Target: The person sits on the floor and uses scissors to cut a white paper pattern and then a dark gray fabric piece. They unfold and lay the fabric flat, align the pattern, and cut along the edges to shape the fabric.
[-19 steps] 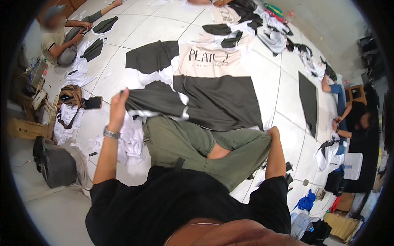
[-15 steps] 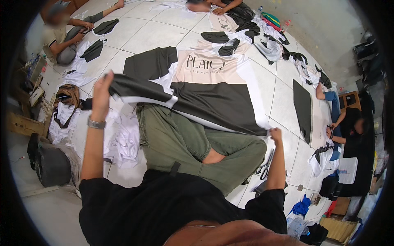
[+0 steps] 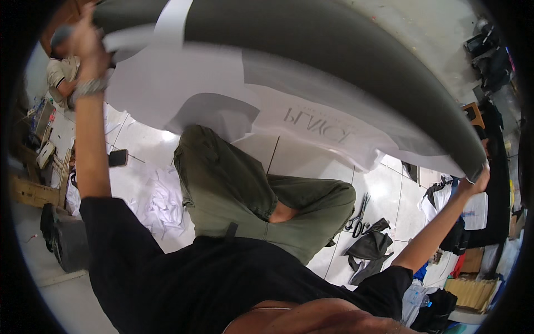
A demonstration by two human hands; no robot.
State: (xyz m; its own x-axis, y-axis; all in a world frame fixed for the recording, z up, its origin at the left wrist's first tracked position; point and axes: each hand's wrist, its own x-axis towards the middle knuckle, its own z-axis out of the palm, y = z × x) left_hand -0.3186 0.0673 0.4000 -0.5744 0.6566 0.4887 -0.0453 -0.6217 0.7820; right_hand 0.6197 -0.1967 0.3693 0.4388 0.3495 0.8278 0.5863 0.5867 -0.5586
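At the far left, another person (image 3: 62, 75) in a light top sits on the floor, partly hidden behind your raised arm. Below them, a brown cardboard box (image 3: 30, 192) lies flat on the floor and a dark bag (image 3: 67, 239) stands near your left shoulder.

Your left hand (image 3: 86, 36) is lifted high at the upper left, fingers clenched around one edge of the big fabric piece (image 3: 311, 61), with a metal watch (image 3: 89, 86) on the wrist. Just right of that forearm, a dark phone (image 3: 118, 157) lies on the white tiles, and crumpled white cloth (image 3: 158, 200) is heaped beside your knee.

The fabric piece is off the floor, stretched in the air across the top of the view from one hand to the other. It is dark grey along the upper side, with a white panel facing you that bears mirrored lettering. Under it, your legs in olive trousers (image 3: 245, 195) are folded on the floor.

Further right, black scissors (image 3: 359, 214) lie on the tiles, just beside a dark grey scrap (image 3: 370, 247). Your right hand (image 3: 477, 181) is stretched out at the right, gripping the fabric's far corner.
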